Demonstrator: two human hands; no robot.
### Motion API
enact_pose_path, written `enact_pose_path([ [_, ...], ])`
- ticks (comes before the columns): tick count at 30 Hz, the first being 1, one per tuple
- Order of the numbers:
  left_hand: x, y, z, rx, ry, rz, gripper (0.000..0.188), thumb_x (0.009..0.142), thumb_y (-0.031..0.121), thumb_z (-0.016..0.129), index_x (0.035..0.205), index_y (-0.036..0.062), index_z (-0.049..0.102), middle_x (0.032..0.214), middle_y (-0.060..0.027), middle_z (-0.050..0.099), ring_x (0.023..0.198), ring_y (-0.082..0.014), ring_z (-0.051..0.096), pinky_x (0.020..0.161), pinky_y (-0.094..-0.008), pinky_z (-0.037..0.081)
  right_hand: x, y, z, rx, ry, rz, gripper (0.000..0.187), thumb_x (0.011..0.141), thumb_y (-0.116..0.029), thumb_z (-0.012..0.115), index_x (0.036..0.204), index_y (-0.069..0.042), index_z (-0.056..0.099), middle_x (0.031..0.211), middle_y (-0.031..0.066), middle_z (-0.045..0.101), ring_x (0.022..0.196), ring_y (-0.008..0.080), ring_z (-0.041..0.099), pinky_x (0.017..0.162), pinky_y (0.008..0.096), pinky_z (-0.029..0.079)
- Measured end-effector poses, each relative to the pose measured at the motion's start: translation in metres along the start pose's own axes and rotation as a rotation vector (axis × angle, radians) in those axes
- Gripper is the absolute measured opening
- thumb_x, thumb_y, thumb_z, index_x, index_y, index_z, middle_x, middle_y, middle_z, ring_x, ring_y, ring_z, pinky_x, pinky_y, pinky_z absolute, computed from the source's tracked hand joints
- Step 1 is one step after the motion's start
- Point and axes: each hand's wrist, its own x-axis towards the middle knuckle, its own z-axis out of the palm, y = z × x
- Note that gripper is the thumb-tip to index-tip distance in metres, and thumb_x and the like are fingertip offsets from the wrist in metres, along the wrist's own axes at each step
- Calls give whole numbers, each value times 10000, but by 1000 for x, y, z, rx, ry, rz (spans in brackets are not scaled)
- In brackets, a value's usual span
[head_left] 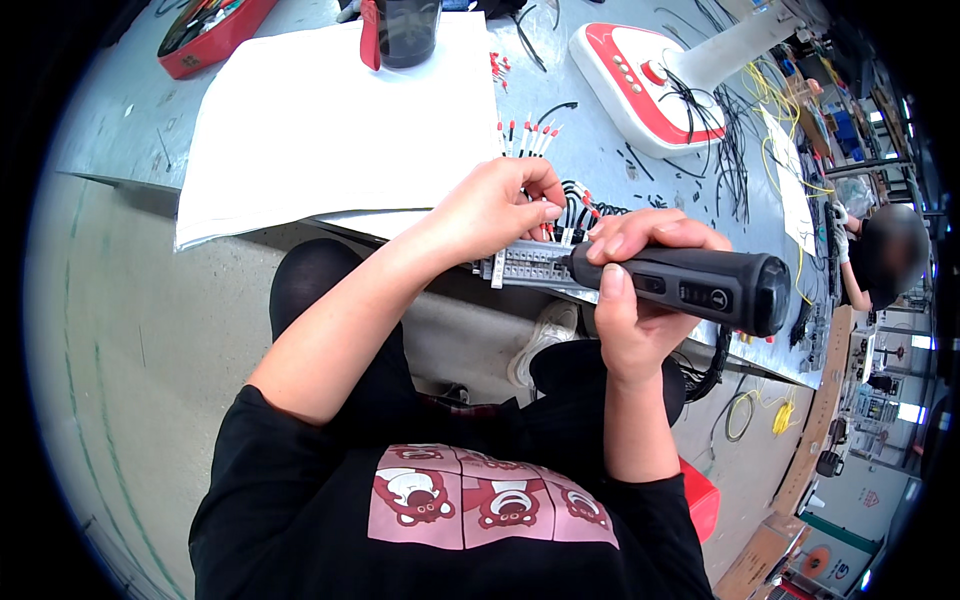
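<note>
My right hand (pixel 645 290) is wrapped round a black cordless electric screwdriver (pixel 700 285). Its tip points left and meets a grey terminal block strip (pixel 530 266) at the table's near edge. Just beyond the strip, my left hand (pixel 505 205) pinches a thin black wire with a red end, largely hidden by the fingers. More black wires (pixel 575 205) with white sleeves and red ends run up from the strip beside my fingertips. Behind them, several loose wire ends with red ferrules (pixel 535 130) lie on the table.
White paper sheets (pixel 330 130) cover the left of the table, with a black cup (pixel 408 35) on them. A red tool case (pixel 210 35) sits at the far left. A red-and-white fan base (pixel 645 85) stands at the back right, near black cables (pixel 735 160). Another person (pixel 885 255) is at far right.
</note>
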Motion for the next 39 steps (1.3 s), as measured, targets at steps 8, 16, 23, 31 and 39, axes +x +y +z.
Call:
enact_pose_path([
  [8, -1, 0, -1, 28, -6, -17, 100, 949, 67, 608, 976, -28, 602, 849, -41, 630, 744, -97, 644, 693, -251, 541, 1, 2, 2, 32, 50, 24, 443, 811, 49, 614, 1174, -27, 373, 944, 155, 569, 807, 209, 600, 775, 364, 554],
  [16, -1, 0, -1, 27, -7, -15, 95, 951, 72, 606, 956, -23, 606, 847, -44, 625, 742, -97, 641, 686, -248, 542, 3, 4, 3, 62, 51, -33, 432, 840, -8, 682, 1157, -27, 388, 924, 156, 580, 782, 204, 600, 747, 358, 559],
  [23, 0, 0, -1, 15, -1, -40, 95, 953, 74, 609, 961, -21, 609, 848, -43, 625, 735, -96, 643, 684, -249, 546, 6, -2, 8, 38, 184, 90, 565, 901, -468, 691, 1110, -22, 417, 849, 158, 584, 725, 222, 592, 698, 360, 551],
  [31, -1, 0, 1, 50, 4, -12, 92, 949, 67, 611, 970, -22, 608, 848, -40, 625, 737, -93, 634, 679, -249, 534, 5, 0, 9, 34, 170, 54, 544, 905, -439, 700, 1112, -14, 430, 811, 145, 592, 683, 211, 593, 655, 339, 553],
  [39, -1, 0, 0, 66, 6, -8, 98, 946, 72, 615, 962, -24, 609, 855, -38, 623, 744, -86, 627, 682, -250, 530, 4, 6, 7, 99, 132, 32, 529, 894, -399, 733, 1112, -20, 435, 811, 143, 605, 685, 205, 605, 643, 323, 549],
])
